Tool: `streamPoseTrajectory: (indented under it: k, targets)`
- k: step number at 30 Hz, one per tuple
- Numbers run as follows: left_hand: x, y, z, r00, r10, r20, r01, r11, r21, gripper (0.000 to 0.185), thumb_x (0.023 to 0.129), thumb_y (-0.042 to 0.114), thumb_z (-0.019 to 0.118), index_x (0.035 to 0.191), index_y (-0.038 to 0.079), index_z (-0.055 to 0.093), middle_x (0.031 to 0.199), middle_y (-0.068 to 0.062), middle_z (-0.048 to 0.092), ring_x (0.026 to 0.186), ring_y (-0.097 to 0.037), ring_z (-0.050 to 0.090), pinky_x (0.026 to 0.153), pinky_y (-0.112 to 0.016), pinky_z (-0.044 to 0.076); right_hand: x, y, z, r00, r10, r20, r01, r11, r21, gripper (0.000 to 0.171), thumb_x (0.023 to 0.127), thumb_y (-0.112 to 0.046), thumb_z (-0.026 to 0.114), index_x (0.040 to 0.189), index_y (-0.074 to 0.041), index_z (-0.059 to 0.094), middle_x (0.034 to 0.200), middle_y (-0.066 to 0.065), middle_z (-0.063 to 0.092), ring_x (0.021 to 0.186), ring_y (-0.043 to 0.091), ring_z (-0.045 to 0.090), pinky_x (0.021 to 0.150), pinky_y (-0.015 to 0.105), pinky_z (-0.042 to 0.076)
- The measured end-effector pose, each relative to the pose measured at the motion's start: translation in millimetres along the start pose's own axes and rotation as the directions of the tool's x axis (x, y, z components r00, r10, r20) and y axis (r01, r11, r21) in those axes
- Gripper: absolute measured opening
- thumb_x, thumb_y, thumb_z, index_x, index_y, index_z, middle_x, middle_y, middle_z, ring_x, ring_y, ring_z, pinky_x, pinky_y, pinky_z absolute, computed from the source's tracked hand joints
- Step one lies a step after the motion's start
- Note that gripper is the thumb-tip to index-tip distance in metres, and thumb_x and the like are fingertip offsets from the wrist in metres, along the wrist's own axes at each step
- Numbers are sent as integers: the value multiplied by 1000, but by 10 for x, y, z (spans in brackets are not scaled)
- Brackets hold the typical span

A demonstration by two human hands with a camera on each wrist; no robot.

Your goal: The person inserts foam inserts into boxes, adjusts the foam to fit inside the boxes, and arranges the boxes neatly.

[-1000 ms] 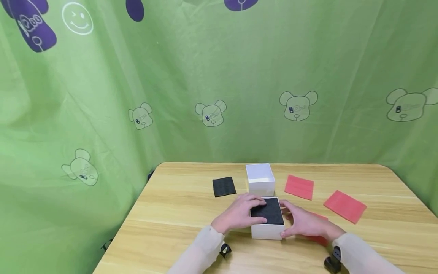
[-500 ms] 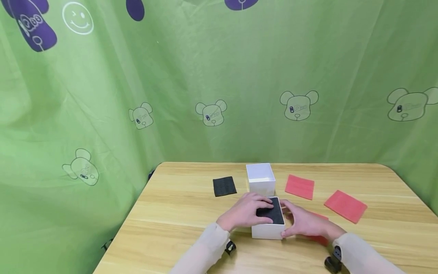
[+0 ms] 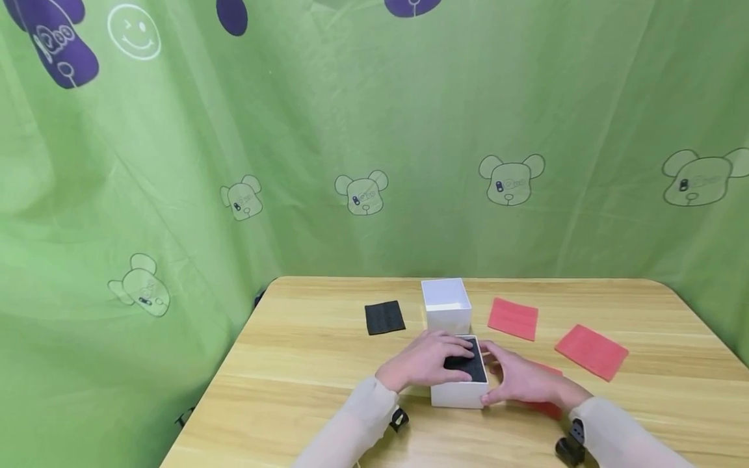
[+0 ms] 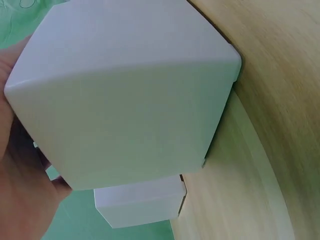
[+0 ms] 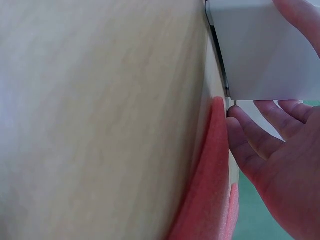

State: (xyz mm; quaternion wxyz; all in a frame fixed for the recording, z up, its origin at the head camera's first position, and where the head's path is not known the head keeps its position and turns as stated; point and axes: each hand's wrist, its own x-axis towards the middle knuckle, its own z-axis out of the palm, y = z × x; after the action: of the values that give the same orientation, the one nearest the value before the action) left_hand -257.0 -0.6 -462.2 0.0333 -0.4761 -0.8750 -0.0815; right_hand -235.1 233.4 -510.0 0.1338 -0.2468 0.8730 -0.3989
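Left hand [image 3: 424, 364] flat, pressing black foam [image 3: 468, 368] into white box [image 3: 459, 392] | right hand [image 3: 517, 380] open, bracing box side | step: seating insert | next likely: press the corners level

Light wood-grain table [image 3: 292, 364] with rounded corners, near centre of view. Green fabric curtain [image 3: 409, 117] hangs behind table and wraps round its left side, creased, printed with pale bear heads [image 3: 361, 192] at intervals. Above table, top left of curtain: purple bear shapes [image 3: 58, 45] and white winking smiley [image 3: 133, 31]. Light even, soft, no hard shadows on table.
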Motion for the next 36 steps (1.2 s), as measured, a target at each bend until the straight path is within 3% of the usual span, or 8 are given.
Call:
streamPoseTrajectory:
  k: [7,16,24,28,31,33,36]
  targets:
    - [-84,-89,-28,1000,7,-20,-7,1000,8,45,87,50,62,122,22,65,130,12,56,122,-4,46,106,-26,29,7,7,-17,1000,30,5,-30,999,12,101,69,-40,82,143,-1,26,136,18,44,119,35,46,98,52,39]
    - [-200,-150,-86,999,-51,5,51,998,-27,48,87,49,63,124,19,63,129,10,57,121,-5,47,109,-34,28,7,0,-12,1000,30,-3,-30,999,16,101,68,-40,83,142,-2,27,135,17,45,119,35,46,98,53,39]
    - [-229,-179,-185,998,-70,-1,70,997,-21,41,85,40,69,118,17,66,121,8,62,112,-5,54,98,-19,37,10,-3,-2,1000,24,3,-25,999,25,102,68,-40,83,143,-2,26,135,18,45,120,35,46,98,54,38]
    - [-223,-187,-189,996,-92,8,92,993,-72,41,85,38,70,120,17,65,122,7,61,113,-6,54,98,-18,37,11,3,-5,1000,-2,-7,2,999,33,101,69,-39,83,143,-1,26,137,19,43,122,37,44,100,56,36]
    - [-235,-225,-164,994,-107,-34,101,983,-151,38,86,35,69,120,17,65,121,8,61,112,-5,54,98,-17,37,10,4,9,999,-30,-16,31,999,41,101,68,-39,83,143,-1,27,139,19,43,124,37,43,102,57,32]
    - [-260,-285,-139,988,-129,-89,104,964,-243,35,88,33,67,119,16,65,119,8,62,110,-4,54,96,-17,38,11,8,20,999,-43,-21,44,998,43,101,67,-39,83,143,-2,28,139,17,44,125,36,43,103,56,31]
    - [-321,-409,-136,968,-186,-169,109,916,-387,33,90,28,65,120,13,64,118,5,63,110,-6,55,96,-22,41,11,18,31,997,-66,-31,67,997,43,100,67,-38,84,142,-2,29,138,16,46,124,35,44,103,53,33]
